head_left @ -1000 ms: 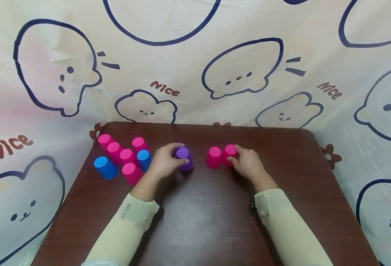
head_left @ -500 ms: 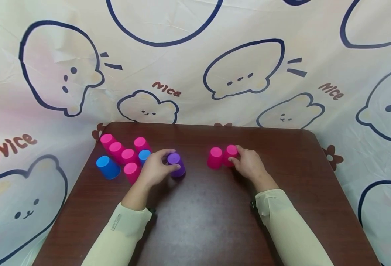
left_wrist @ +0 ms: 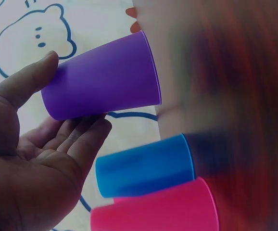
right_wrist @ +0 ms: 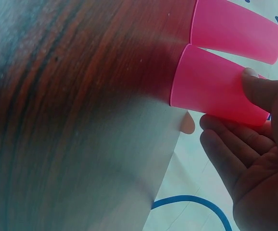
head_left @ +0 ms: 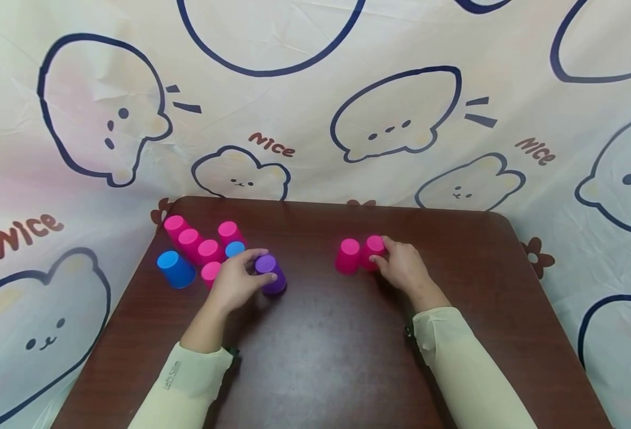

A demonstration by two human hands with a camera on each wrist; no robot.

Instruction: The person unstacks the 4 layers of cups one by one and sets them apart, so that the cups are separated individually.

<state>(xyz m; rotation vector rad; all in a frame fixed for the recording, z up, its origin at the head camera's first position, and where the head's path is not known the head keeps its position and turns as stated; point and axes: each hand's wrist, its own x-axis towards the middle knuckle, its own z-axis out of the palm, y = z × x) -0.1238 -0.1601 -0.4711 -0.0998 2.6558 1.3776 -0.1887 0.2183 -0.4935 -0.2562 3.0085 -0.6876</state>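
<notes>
My left hand [head_left: 237,280] pinches a purple cup [head_left: 270,274] between thumb and fingers; the cup is upside down. In the left wrist view, the purple cup [left_wrist: 105,77] has its rim toward the table, and a gap seems to show beneath it. Beyond it stand a blue cup [left_wrist: 144,166] and a pink cup [left_wrist: 158,211]. My right hand [head_left: 403,265] holds an upside-down pink cup [head_left: 372,252] by its narrow end. A second pink cup [head_left: 348,257] stands right beside it on the left. The right wrist view shows the held pink cup [right_wrist: 216,86] with thumb and fingers on opposite sides.
At the back left, several pink cups [head_left: 190,243] stand upside down in a cluster, with a blue cup [head_left: 176,269] at its left edge and another blue cup [head_left: 234,249] partly behind my left hand. The brown table [head_left: 315,357] ends at a printed cloth backdrop [head_left: 304,101].
My left hand has carried the purple cup to the left and toward me, nearer the cluster. My right hand has stayed at its pink cup. The view has shifted slightly.
</notes>
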